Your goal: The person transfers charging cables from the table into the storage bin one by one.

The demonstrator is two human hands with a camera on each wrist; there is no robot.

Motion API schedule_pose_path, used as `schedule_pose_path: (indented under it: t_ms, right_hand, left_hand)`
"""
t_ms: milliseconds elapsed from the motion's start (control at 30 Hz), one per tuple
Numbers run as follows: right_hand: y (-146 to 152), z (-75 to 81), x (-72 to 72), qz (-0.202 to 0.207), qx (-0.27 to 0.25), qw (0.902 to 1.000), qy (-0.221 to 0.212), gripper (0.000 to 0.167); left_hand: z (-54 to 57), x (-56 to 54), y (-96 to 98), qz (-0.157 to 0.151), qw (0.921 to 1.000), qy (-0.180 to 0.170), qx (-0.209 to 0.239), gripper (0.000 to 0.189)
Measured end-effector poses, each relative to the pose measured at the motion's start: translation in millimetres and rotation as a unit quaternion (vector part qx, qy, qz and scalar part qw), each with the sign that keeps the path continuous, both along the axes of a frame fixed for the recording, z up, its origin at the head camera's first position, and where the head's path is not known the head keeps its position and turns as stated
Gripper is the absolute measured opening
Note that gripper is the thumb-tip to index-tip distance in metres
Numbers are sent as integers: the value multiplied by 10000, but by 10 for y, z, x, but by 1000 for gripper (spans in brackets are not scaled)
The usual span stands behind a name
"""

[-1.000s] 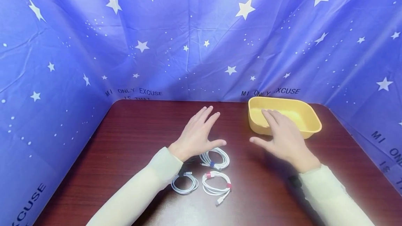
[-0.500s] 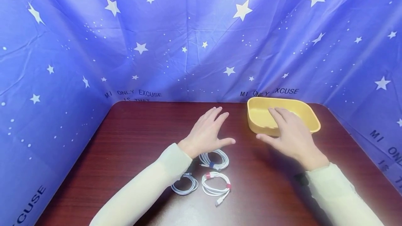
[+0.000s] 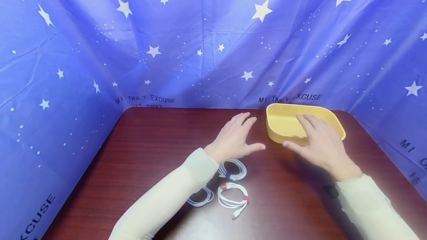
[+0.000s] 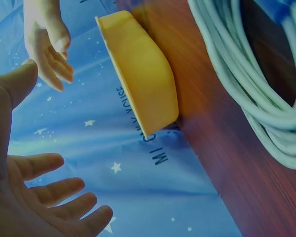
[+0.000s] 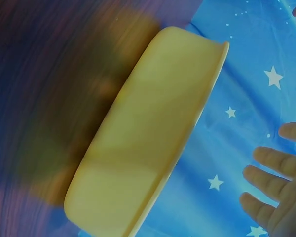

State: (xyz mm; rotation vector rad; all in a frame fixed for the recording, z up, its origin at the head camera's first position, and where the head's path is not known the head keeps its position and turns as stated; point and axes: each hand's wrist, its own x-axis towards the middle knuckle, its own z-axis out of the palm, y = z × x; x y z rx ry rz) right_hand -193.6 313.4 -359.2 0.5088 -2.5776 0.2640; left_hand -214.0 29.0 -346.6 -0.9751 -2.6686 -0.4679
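Observation:
My left hand (image 3: 235, 136) is held above the table with fingers spread and nothing in its grasp. Just behind it lies a white coiled cable with a blue strap (image 3: 237, 169), seen large in the left wrist view. My right hand (image 3: 321, 143) overlaps the near right side of a yellow plastic bin (image 3: 277, 134), fingers extended and holding nothing. The bin's outer wall (image 5: 148, 123) fills the middle of the right wrist view. Nearer to me lie a white coiled cable with red straps (image 3: 230, 205) and a pale coiled cable (image 3: 201, 202), the latter partly hidden by my left sleeve.
The dark reddish wooden table (image 3: 143, 140) carries the cables and the bin. A blue curtain (image 3: 186, 29) with white stars encloses its back and sides, right behind the bin.
Both hands have drifted to the right, the left one closer to the bin. The left sleeve now covers more of the pale cable. Cables and bin stay in place on the table.

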Motion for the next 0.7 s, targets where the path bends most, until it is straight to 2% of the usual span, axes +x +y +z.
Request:
schedule_pose_path:
  t_ms: [367, 700]
  right_hand:
    - [110, -9, -17, -37, 32, 9996, 272, 91]
    - [232, -4, -58, -121, 7, 9997, 208, 90]
  left_hand:
    - [-58, -40, 267, -183, 9996, 188, -105, 79]
    - [-81, -64, 427, -117, 9997, 74, -213, 77]
